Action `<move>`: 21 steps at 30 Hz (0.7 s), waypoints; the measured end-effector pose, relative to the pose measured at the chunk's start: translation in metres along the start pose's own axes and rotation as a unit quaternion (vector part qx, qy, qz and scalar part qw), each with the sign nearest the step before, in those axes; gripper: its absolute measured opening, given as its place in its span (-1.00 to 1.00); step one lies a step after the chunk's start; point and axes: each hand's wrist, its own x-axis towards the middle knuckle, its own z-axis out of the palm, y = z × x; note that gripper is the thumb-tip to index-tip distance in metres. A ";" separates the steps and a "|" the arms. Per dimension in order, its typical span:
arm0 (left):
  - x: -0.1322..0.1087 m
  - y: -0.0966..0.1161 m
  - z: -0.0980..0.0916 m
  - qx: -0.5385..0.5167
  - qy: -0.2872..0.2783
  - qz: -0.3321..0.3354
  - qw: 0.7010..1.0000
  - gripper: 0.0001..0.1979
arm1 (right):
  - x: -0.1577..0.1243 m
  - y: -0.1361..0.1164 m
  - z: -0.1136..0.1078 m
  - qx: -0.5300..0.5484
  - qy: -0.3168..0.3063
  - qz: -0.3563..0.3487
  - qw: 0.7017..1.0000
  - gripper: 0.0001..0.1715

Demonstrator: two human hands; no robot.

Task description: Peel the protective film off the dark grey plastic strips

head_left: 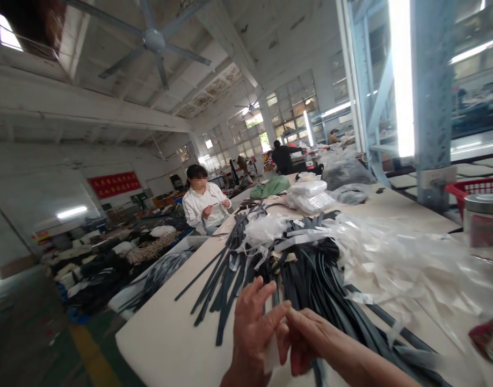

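Observation:
Both my hands meet above the near part of the table. My left hand (250,325) has its upper fingers raised and a little apart, and its thumb meets the fingertips of my right hand. A whitish translucent plastic piece (272,352) hangs at my left palm, seemingly held there by the lower fingers. My right hand (309,333) comes in from the right with fingers pinched together; what lies in the pinch is hidden. Just beyond my hands, dark flat strips (311,274) lie in a loose bundle, and one dark strip end shows beneath my right hand.
Crumpled clear plastic (399,258) covers the table's right side. A glass jar (484,226) and red basket (472,188) stand at right. Across the table (158,333), a person in white (206,201) handles something thin. A bin of strips (161,274) adjoins the left edge.

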 end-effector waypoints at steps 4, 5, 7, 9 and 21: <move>-0.003 0.012 0.005 0.059 0.008 0.090 0.994 -0.64 | 0.001 0.006 0.009 0.023 0.015 -0.005 1.000 -0.24; -0.005 0.015 0.005 0.052 0.003 0.095 0.994 -0.63 | 0.002 0.006 0.010 0.016 0.025 -0.011 1.000 -0.30; -0.012 0.022 0.005 0.022 -0.018 0.090 0.996 -0.56 | 0.004 0.004 0.008 -0.002 0.046 -0.023 0.999 -0.41; -0.022 0.026 0.004 -0.014 -0.034 0.059 0.998 -0.49 | 0.006 0.001 0.003 -0.028 0.070 -0.035 0.996 -0.45; -0.035 0.035 -0.003 -0.467 -0.223 -0.519 0.680 -0.63 | 0.003 -0.006 -0.012 -0.290 0.169 -0.046 0.941 -0.73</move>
